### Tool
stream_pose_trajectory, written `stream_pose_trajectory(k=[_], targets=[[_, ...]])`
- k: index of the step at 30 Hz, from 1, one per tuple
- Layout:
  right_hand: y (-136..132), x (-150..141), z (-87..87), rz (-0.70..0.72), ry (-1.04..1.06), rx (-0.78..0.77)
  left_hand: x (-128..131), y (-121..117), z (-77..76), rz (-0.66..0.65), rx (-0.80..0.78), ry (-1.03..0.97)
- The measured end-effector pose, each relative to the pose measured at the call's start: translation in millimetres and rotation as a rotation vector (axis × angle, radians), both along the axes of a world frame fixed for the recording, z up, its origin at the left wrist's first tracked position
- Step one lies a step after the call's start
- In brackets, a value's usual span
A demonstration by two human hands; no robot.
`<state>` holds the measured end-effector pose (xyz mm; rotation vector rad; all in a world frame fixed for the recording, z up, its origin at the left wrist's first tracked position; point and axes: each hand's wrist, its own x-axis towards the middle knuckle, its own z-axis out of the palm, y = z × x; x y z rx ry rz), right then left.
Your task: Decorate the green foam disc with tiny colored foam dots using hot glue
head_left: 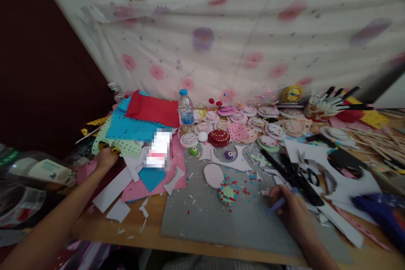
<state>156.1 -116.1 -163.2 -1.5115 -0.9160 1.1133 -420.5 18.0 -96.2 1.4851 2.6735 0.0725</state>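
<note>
My left hand reaches to the pile at the left, closed at the edge of a green dotted sheet. A small yellow bit shows at its fingertips; what it grips is unclear. My right hand, blurred, is closed around a thin purple pen-like tool above the grey cutting mat. To its left on the mat lies a round green piece edged with red and blue dots. Just behind that sits a plain white oval.
Blue sheets and a red sheet lie stacked near a water bottle. Several decorated discs line the back. Scissors and white offcuts lie at right, with a blue tool at the edge.
</note>
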Motion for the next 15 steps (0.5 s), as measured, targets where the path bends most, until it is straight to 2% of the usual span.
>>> stream_pose_trajectory(k=[7,11,15], targets=[[0.1,2.0,-2.3,0.036,0.010,0.004,3.7,-1.0,-4.9,-0.131,0.001,0.084],[-0.6,1.2,-0.9,0.050,0.029,-0.005,2.7,0.1,-7.7,-0.297,-0.050,0.048],[-0.8,1.6,-3.6,0.053,0.032,-0.011,3.8,-2.7,-3.5,-0.446,-0.032,-0.004]])
